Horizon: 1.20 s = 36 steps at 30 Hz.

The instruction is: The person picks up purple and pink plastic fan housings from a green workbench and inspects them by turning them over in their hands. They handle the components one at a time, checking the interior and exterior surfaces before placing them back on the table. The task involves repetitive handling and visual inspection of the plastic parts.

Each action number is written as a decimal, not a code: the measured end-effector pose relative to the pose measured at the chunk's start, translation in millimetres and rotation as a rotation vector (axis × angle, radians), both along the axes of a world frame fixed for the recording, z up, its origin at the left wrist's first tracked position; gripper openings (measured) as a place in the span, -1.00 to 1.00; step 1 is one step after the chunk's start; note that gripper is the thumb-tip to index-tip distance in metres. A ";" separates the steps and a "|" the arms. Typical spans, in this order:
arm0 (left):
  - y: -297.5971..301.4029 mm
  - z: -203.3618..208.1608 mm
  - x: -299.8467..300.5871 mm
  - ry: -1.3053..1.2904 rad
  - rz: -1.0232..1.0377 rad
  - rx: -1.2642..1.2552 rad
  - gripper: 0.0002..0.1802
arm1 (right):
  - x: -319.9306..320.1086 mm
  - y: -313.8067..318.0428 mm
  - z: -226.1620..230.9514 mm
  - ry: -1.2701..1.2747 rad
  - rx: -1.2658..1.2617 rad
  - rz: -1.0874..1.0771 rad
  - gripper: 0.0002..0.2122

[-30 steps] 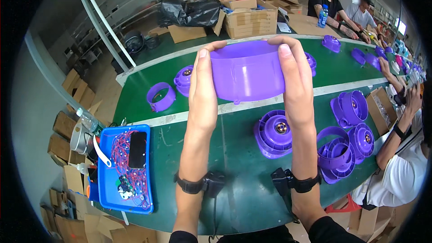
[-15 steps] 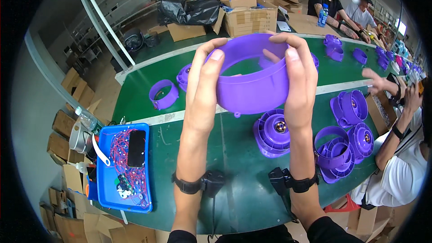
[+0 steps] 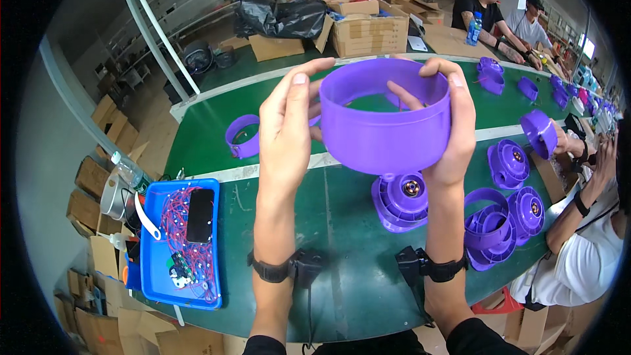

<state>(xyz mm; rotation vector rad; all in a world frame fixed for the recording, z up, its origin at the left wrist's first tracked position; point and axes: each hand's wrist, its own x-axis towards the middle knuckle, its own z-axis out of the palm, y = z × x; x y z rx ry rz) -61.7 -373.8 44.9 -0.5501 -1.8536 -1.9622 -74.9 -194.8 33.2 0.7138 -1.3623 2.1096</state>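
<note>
A purple plastic ring point(image 3: 388, 138) is held up above the green bench, its open top tipped so the inside shows. My right hand point(image 3: 453, 125) grips its right side, with the thumb outside and a finger reaching into the opening. My left hand point(image 3: 286, 125) is open at the ring's left side, thumb and fingers apart; whether its far fingertips touch the wall I cannot tell. Below the ring, a round purple housing point(image 3: 401, 204) with a metal centre rests on the bench, partly covered by my right hand. Another purple ring point(image 3: 243, 137) lies beyond my left hand.
At left sits a blue tray point(image 3: 148, 256) with red wires and a black phone point(image 3: 200, 215). More purple housings point(image 3: 509, 164) stand at right beside a co-worker, whose hand holds a purple ring point(image 3: 539, 133). Cardboard boxes point(image 3: 371, 34) lie at the back.
The ring has shifted right and turned in my right hand. My left hand has loosened from it and moved slightly left. The co-worker has lifted a purple ring off a housing.
</note>
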 end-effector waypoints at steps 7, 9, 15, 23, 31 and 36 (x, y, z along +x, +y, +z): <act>-6.5 -1.9 -1.3 0.073 0.124 -0.146 -0.61 | -12.1 22.6 -8.6 -0.114 -0.300 0.284 -0.61; -11.6 3.5 4.9 -0.096 0.120 -0.237 -0.60 | -12.8 23.6 -7.8 -0.147 -0.314 0.256 -0.61; -2.1 1.0 2.0 0.032 0.124 -0.079 -0.57 | -16.2 26.6 -9.2 -0.190 -0.263 0.324 -0.63; 19.5 4.0 17.9 0.025 0.012 -0.175 -0.44 | -13.3 27.1 -8.4 -0.169 -0.078 0.300 -0.65; 0.3 -8.7 -4.1 -0.057 0.117 -0.127 -0.73 | -19.5 38.5 -9.3 -0.086 -0.284 0.635 -0.60; -5.3 -4.4 -0.9 -0.050 0.241 -0.308 -0.75 | -20.0 37.0 -12.4 -0.070 -0.347 0.607 -0.61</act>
